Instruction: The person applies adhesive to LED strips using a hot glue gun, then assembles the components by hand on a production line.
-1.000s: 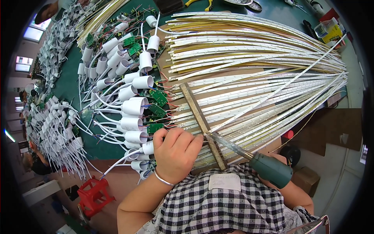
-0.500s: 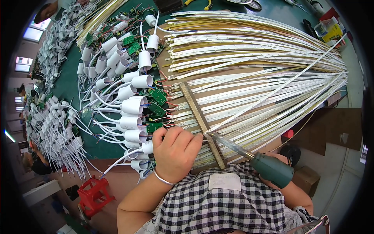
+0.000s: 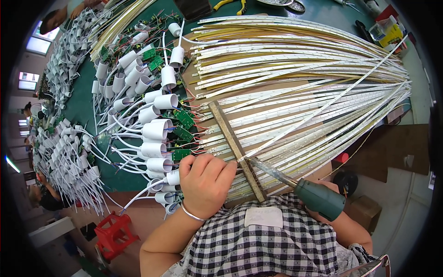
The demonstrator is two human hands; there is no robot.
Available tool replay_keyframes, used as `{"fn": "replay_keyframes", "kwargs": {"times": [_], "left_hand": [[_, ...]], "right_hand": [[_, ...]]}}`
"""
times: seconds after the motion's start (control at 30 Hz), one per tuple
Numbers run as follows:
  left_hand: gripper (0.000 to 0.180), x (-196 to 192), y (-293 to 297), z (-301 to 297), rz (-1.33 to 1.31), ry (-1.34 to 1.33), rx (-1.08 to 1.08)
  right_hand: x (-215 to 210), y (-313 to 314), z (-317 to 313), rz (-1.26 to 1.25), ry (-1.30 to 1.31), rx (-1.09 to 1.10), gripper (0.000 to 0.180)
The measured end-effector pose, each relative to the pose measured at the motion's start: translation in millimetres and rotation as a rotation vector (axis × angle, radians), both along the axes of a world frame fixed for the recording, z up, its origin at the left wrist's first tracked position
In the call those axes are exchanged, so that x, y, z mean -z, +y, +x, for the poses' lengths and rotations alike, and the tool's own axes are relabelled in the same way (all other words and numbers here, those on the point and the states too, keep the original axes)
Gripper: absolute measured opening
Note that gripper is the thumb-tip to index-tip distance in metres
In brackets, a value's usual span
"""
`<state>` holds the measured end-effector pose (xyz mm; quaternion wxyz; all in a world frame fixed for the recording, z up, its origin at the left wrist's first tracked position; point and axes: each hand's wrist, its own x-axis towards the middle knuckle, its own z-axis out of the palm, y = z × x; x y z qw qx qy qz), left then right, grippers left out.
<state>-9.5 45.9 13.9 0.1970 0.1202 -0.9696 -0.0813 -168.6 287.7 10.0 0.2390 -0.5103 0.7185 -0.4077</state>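
- Slightly tilted in the head view since half a second ago: the whole scene; the tip of my iron (image 3: 318,198) now sits a little farther right on the bar (image 3: 235,147), and more of another person's hand (image 3: 76,10) shows at upper left.
- With my right hand (image 3: 330,186) I keep the iron's green handle in a closed grip; the handle hides most of that hand.
- I have my left hand (image 3: 205,187) knuckles up, fingers curled in; how tightly they close, and on what, I cannot tell.
- One strip (image 3: 295,130) slants across the others, its near end on the bar, by my left fingertips and just beside the iron's tip; whether tip and strip touch, I cannot tell.
- Next to my left hand, on its left, lies a white cap (image 3: 172,177).
- Beyond it I have more caps (image 3: 154,130) in a row, green boards (image 3: 184,119) beside them.
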Motion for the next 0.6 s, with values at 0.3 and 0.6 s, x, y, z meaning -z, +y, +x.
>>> {"fn": "replay_keyframes", "kwargs": {"times": [0.3,0.6], "left_hand": [[0.024,-5.2,-6.3,0.2,0.171,0.046,0.087],[0.020,-3.1,-2.0,-6.5,0.170,0.022,0.014]], "right_hand": [[4.3,-1.6,6.6,-0.052,-0.166,0.114,0.012],[6.6,-0.6,2.2,-0.032,0.022,0.022,0.009]]}}
